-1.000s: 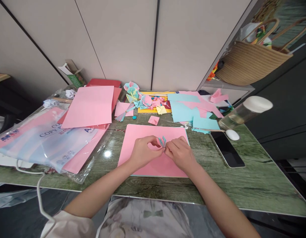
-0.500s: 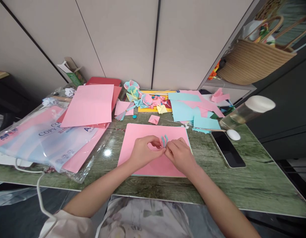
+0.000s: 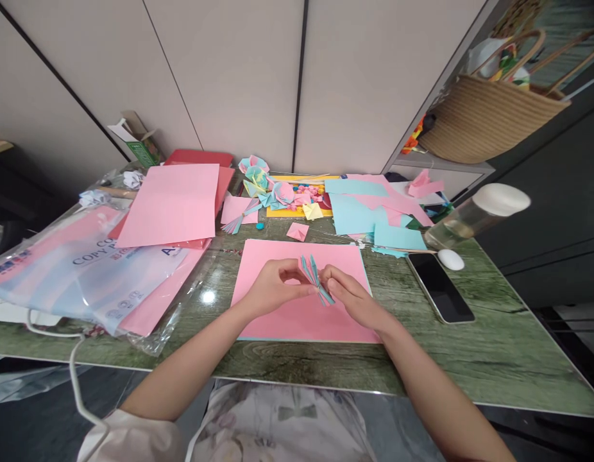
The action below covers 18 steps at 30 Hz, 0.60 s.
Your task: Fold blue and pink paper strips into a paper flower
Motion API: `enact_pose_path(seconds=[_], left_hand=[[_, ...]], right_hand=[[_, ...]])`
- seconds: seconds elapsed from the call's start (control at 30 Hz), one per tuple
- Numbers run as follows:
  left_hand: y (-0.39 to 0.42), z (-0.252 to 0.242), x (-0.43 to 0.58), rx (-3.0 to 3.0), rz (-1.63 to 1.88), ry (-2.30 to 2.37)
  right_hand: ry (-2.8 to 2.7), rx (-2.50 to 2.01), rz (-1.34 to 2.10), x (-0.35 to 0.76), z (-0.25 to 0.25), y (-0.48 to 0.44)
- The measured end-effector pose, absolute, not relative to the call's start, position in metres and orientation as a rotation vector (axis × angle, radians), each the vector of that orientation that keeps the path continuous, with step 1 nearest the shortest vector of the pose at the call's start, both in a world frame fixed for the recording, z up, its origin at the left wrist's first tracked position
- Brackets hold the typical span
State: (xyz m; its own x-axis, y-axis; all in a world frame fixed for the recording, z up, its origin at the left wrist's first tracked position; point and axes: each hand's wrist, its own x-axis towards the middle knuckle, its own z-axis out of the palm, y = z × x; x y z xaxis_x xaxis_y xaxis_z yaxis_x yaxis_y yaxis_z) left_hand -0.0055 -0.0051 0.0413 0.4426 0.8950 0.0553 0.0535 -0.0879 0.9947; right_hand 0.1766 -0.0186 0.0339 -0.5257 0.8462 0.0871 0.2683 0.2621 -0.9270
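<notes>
A small pleated paper piece point(image 3: 312, 273) in blue and pink, pinched at its middle and fanned at both ends, is between my hands. My left hand point(image 3: 276, 287) grips it between thumb and fingers from the left. At its right side my right hand point(image 3: 353, 293) has its fingers bent together against the piece; whether they grip it is hidden. Both hands are above a pink sheet point(image 3: 278, 321) lying on the table. Behind that sheet sits a small folded pink square point(image 3: 297, 231).
A similar pleated piece point(image 3: 241, 216), paper flowers point(image 3: 282, 192) and blue sheets point(image 3: 349, 215) are at the back. Pink paper point(image 3: 169, 205) and a plastic paper pack point(image 3: 85, 263) lie left. A phone point(image 3: 441, 289), white egg-shaped object point(image 3: 451, 259) and bottle point(image 3: 465, 221) stand or lie right.
More of the pleated piece shows now, including its lower end, and it tilts differently. My right hand has shifted slightly right, away from my left, with its fingers less tightly around the piece.
</notes>
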Motion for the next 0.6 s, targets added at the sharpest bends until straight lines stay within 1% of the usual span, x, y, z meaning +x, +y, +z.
enact_pose_path(seconds=[0.33,0.6], left_hand=[[-0.0078,0.0425,-0.0059,1.475,0.849,0.95],[-0.0096,0.041,-0.004,1.464,0.873,0.939]], right_hand=[[-2.048,-1.069,1.024,0.1744,0.0321,-0.0222],[-2.093,-1.103,0.957,0.1759,0.0296,-0.0211]])
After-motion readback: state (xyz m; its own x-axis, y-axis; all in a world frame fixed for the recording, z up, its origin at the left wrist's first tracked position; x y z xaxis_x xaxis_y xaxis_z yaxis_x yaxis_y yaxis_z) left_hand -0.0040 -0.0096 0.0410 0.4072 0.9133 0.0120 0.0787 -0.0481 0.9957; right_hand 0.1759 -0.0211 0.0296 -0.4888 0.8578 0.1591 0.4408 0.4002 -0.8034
